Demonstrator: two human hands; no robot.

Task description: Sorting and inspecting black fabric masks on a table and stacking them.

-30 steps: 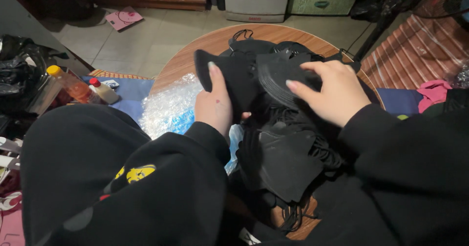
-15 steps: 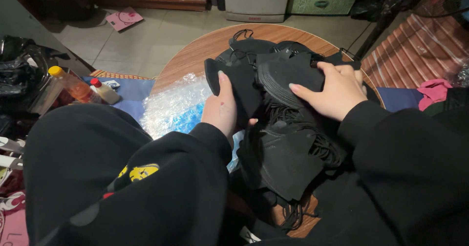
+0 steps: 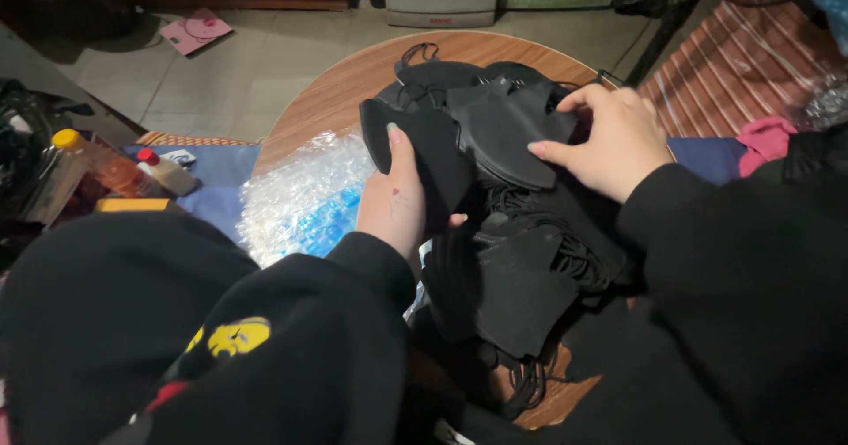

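Note:
A heap of black fabric face masks (image 3: 521,268) with thin ear loops lies on a round wooden table (image 3: 340,91). My left hand (image 3: 395,199) grips a stack of black masks (image 3: 424,149), thumb tip showing at the right. Fingers of my right hand (image 3: 609,140) pinch the edge of a curved black mask (image 3: 512,136) on top of that stack. Both arms wear black sleeves; the left one carries a yellow print.
A sheet of clear bubble wrap (image 3: 305,202) over something blue lies left of the masks. Two bottles (image 3: 132,171) stand on a blue mat at the left. Striped cloth (image 3: 742,65) and a pink rag (image 3: 764,140) sit at the right. Cabinets line the far floor.
My right hand has pulled back toward the right edge of the top mask. The stack in my left hand has shifted slightly right.

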